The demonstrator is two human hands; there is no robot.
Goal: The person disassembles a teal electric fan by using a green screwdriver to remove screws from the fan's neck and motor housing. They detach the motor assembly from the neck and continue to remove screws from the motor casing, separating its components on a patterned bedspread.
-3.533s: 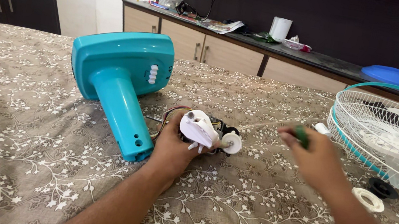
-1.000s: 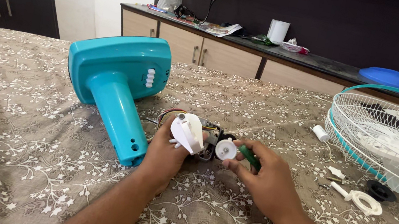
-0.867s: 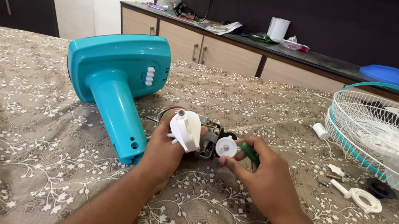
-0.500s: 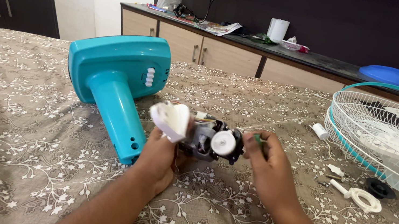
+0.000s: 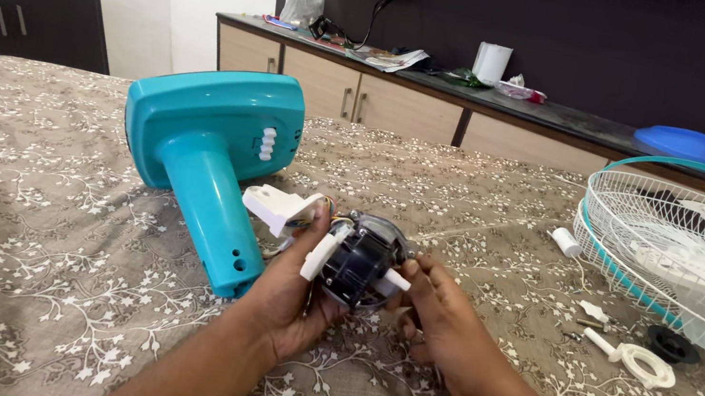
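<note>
Fan motor assembly, dark and round with a white plastic shaft and white bracket (image 5: 355, 264), is held up just above the surface between my two hands. My left hand (image 5: 288, 298) has its grip clamped around the motor's underside and left flank, thumb up against the white bracket. My right hand (image 5: 440, 315) grips the motor's right side, fingers closed near the shaft; I cannot tell if anything else sits in that palm. Coloured wires run from the motor toward the turquoise plastic fan stand (image 5: 210, 154), lying on its side just left. Floral-patterned brown cloth covers the surface (image 5: 22, 265). Farther right: white ring-shaped plastic nut (image 5: 647, 364), and white wire fan guard with turquoise rim (image 5: 699, 259).
</note>
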